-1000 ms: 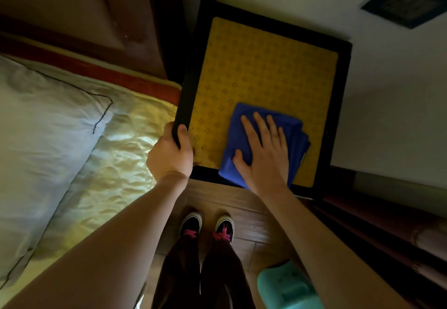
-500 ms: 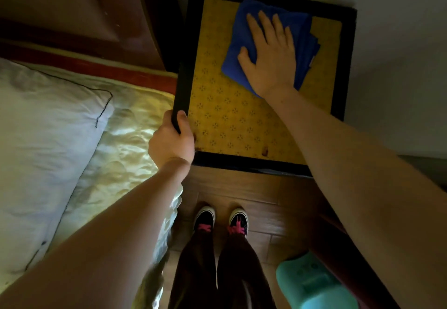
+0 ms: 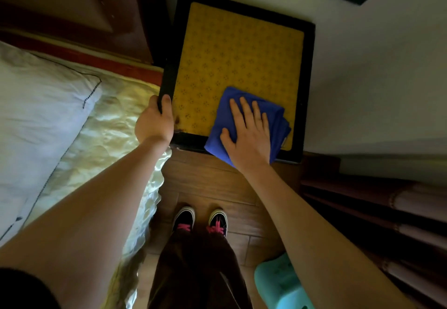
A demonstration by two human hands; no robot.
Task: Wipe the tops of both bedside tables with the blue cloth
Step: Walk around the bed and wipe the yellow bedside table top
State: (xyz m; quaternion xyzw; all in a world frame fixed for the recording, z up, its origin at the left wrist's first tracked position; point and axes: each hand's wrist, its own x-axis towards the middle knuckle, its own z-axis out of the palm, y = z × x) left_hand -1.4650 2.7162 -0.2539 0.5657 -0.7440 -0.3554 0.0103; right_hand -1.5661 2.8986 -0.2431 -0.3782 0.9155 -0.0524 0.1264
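Note:
A bedside table [image 3: 239, 49] with a black frame and a yellow patterned top stands against the wall, right of the bed. The folded blue cloth [image 3: 225, 129] lies on its near right part and hangs over the front edge. My right hand [image 3: 249, 134] presses flat on the cloth with fingers spread. My left hand [image 3: 154, 124] grips the table's near left corner, thumb on the black frame. Only this one table is in view.
The bed with a white pillow [image 3: 36, 120] and a shiny cream cover [image 3: 106, 144] fills the left, under a dark wooden headboard [image 3: 79, 8]. My feet [image 3: 200, 219] stand on wooden floor. A teal plastic object [image 3: 283, 284] sits at the bottom right, with dark furniture [image 3: 377, 212] beside it.
My right hand has pulled the cloth from the table's far edge back to its near right corner. My left hand has kept its grip on the corner.

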